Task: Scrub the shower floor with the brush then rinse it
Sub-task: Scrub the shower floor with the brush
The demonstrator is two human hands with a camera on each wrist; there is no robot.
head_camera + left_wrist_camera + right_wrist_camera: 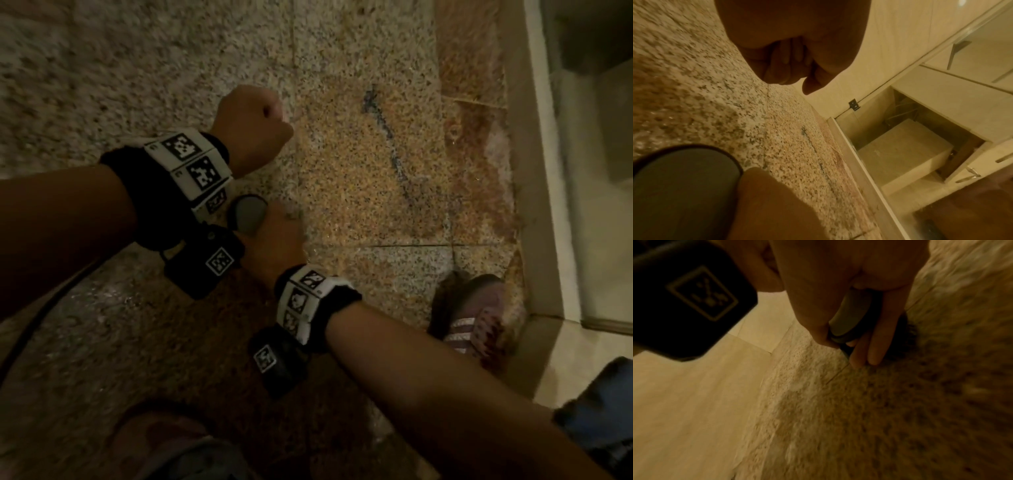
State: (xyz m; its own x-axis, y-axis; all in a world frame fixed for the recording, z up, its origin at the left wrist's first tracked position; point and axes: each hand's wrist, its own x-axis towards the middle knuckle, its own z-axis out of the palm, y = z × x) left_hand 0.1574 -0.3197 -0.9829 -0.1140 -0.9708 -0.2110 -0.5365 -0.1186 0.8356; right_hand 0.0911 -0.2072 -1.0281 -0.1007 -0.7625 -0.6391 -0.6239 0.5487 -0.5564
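My right hand (274, 240) grips a round brush with a grey top (248, 217) and presses it down on the speckled granite shower floor (359, 164). In the right wrist view the fingers (869, 352) wrap the grey handle (851, 316), and dark bristles (907, 335) meet the wet floor (859, 410). My left hand (253, 126) hovers just beyond the brush as a fist. The left wrist view shows that fist (789, 65) curled and holding nothing, with the brush top (684, 186) below it.
A raised tiled curb (534, 171) with a glass panel runs along the right side. My sandalled feet stand on the floor at right (472, 315) and bottom left (164, 445). A dark streak (383, 126) marks the floor ahead. A tiled wall (684, 402) borders the floor.
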